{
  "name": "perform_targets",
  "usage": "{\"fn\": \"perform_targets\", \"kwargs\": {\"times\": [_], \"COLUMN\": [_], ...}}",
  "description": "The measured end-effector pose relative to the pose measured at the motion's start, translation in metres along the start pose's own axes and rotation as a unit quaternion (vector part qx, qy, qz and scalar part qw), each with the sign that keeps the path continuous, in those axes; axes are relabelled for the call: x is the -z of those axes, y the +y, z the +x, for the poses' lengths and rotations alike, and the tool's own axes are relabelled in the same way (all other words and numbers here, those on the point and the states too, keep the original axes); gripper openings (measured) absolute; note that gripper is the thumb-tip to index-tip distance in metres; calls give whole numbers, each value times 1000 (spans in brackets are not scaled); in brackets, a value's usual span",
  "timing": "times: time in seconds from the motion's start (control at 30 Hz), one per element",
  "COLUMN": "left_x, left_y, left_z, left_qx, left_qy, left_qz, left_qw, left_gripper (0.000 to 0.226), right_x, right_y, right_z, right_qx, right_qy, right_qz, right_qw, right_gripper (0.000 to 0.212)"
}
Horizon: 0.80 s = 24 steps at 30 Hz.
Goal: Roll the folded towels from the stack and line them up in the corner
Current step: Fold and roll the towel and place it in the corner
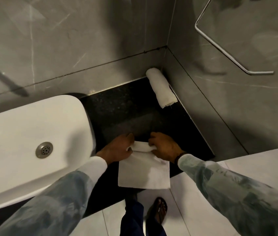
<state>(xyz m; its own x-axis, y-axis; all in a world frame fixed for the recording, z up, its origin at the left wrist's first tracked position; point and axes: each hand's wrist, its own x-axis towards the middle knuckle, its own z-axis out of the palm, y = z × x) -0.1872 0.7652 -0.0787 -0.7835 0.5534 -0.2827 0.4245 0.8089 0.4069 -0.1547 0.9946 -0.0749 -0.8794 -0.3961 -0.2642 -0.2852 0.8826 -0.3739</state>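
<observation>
We see the left hand (117, 149) and right hand (164, 147) curled closed on the rolled far edge of a flat white cloth towel (144, 174), one at each end, which we judge keeps the roll even. This towel lies on the black speckled stone counter (117, 108), just right of the white ceramic basin (32, 133); its forming roll runs left to right. A finished white towel roll (161, 88) lies well beyond the basin's right end, long axis along the right wall.

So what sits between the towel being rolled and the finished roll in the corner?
Nothing: in the head view, only bare black countertop separates the towel in both hands from the rolled towel.
</observation>
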Motion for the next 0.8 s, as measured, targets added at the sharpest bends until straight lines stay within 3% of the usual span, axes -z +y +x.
{"fn": "perform_targets", "kwargs": {"times": [0.1,0.2,0.3,0.43,0.57,0.7,0.8], "left_x": [4,2,4,-9,-13,-31,-35], "left_y": [-13,-7,8,15,21,27,29], "left_z": [10,16,17,8,-10,-42,-62], "left_qx": [50,81,90,85,65,0,-26], "left_qy": [-43,-83,-76,-51,1,58,63], "left_qz": [-8,2,29,103,96,151,126], "left_qw": [998,993,993,990,993,987,990], "left_gripper": [41,42,44,44,36,26,27], "right_x": [0,7,13,7,-6,-21,-27], "right_y": [-7,-9,-4,-5,-16,-25,-27], "right_z": [-10,-13,-9,-12,-24,-38,-46], "right_qx": [31,-10,-88,-125,-104,-22,27], "right_qy": [14,-27,-41,-40,-4,32,55], "right_qz": [-30,-18,69,135,129,16,-44], "right_qw": [999,999,993,982,986,999,997], "right_gripper": [25,31,30,28,38,37,35]}}
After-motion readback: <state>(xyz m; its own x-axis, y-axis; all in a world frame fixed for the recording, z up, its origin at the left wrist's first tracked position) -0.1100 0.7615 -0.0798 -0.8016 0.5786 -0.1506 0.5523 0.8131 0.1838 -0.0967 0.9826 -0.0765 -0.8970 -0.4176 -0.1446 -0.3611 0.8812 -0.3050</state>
